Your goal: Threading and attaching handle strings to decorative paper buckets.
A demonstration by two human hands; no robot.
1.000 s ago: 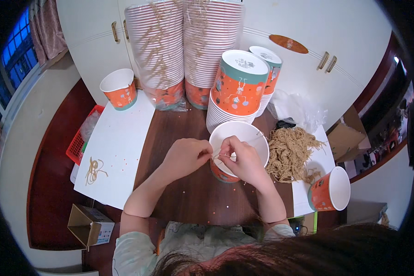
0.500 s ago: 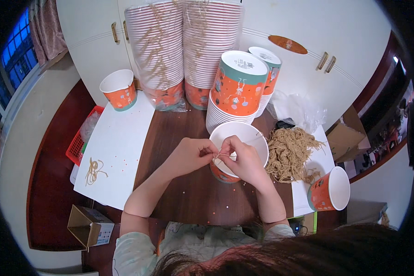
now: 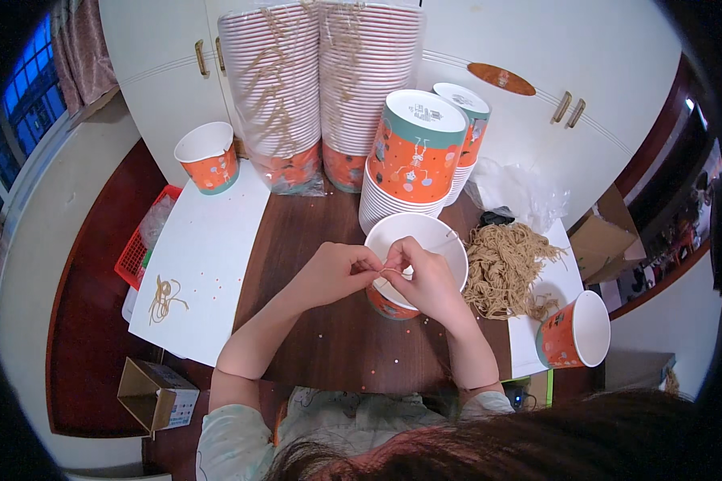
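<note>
Directly before me stands an orange paper bucket, its white inside facing up. At its near left rim, my left hand and my right hand meet fingertip to fingertip. Both are pinched on a thin piece of tan string, which shows between the fingers; its ends are mostly hidden. Across the bucket, a bit of string sits at the far right rim. A heap of tan strings lies just right of the bucket.
Upside-down stacked buckets stand behind the bucket, with tall wrapped stacks farther back. Single buckets stand at the left and right edge. Loose strings lie on the white board. A clear plastic bag rests behind the heap.
My left fingers have drawn slightly closer to the right ones, and less string shows between them. The bucket and surrounding things stay put.
</note>
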